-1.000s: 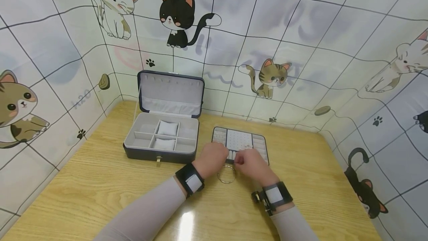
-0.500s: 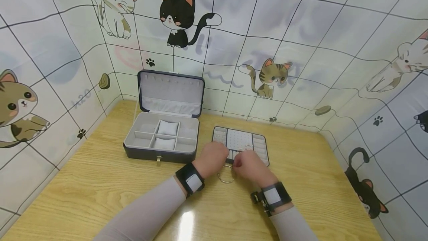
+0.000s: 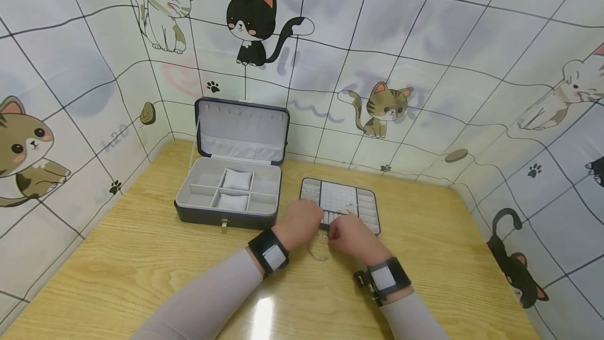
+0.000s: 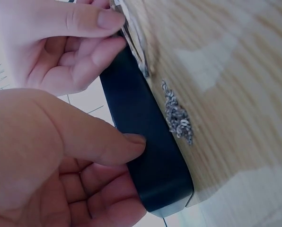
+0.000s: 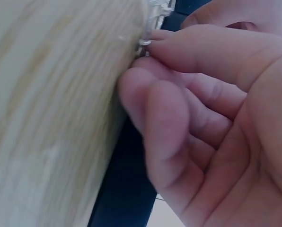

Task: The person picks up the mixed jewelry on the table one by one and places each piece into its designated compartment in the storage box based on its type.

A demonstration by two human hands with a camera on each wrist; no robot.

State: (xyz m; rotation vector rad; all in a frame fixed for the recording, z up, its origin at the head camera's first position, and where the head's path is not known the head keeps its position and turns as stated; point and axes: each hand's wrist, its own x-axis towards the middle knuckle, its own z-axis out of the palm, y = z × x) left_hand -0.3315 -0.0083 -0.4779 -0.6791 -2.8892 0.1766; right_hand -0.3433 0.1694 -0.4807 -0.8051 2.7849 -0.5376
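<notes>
My left hand (image 3: 302, 222) grips the near left edge of the jewelry tray (image 3: 338, 195); in the left wrist view its thumb lies on the dark side wall (image 4: 145, 156), fingers curled behind. With thumb and fingers, my right hand (image 3: 354, 235) pinches a thin metal bangle (image 3: 315, 257) at the tray's front edge. Only part of the bangle shows beside the right fingers (image 5: 164, 118), and it looks tilted. A small heap of silver chain (image 4: 179, 118) lies on the table close to the tray wall, hidden by the hands in the head view.
An open dark jewelry box (image 3: 226, 219) stands left of the tray, lid upright against the patterned cloth backdrop (image 3: 321, 67). Two small white cushions sit in its compartments. Small pieces rest on the tray's white dotted panel. Wood-grain tabletop (image 3: 292, 298) extends in front.
My right hand has shifted slightly left, onto the bangle. The bangle showed as a full ring before; now it is tilted and partly covered. My left hand has stayed in place.
</notes>
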